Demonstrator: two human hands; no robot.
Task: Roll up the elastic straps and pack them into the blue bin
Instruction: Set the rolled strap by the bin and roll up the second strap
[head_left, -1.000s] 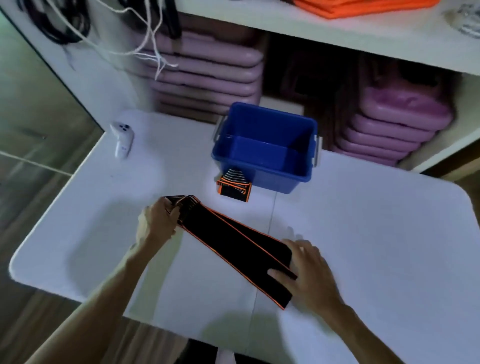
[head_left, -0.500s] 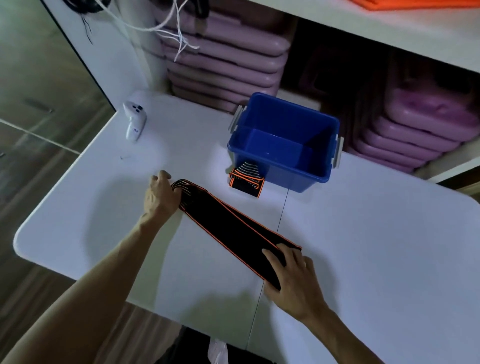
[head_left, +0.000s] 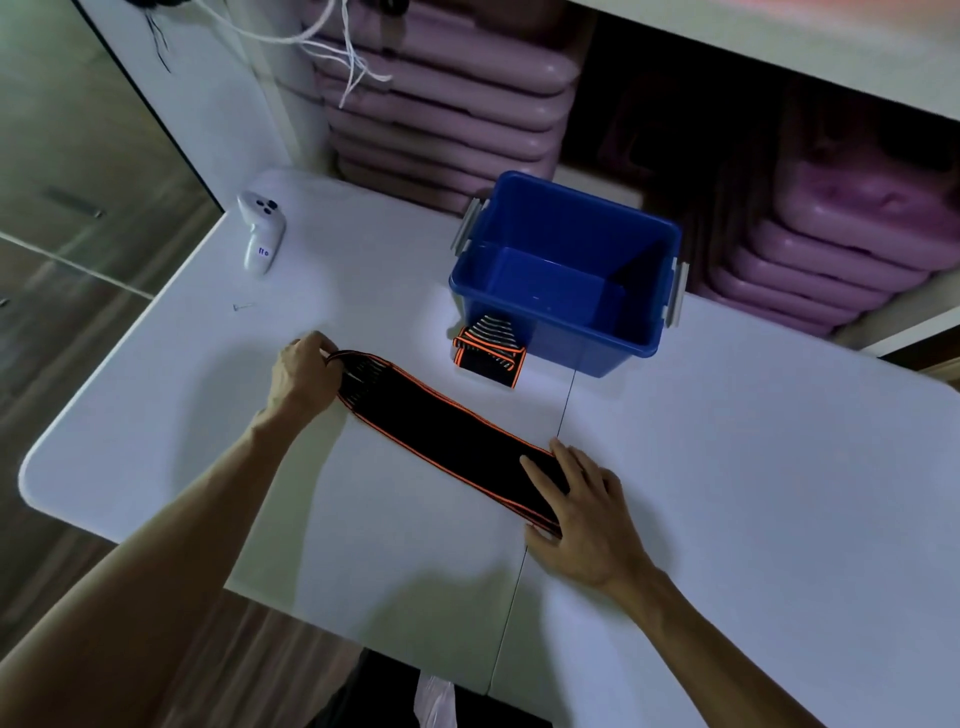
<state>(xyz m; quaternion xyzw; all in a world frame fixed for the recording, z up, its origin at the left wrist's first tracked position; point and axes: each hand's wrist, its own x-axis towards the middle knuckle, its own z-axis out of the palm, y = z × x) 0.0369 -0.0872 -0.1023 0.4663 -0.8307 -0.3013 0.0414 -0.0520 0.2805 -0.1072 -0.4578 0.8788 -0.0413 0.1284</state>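
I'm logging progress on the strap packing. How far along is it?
Nothing looks packed yet: the blue bin shows a bare floor. In hand: the left hand grips one end of the long strap, the right hand presses the other. Left: rolling it, plus the small strap beside the bin.

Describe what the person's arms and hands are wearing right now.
Nothing shows on them: the left hand and right hand are bare, with no gloves, rings or watch visible. Both forearms are uncovered as far as the picture's edge, with no sleeves, cables or markings.
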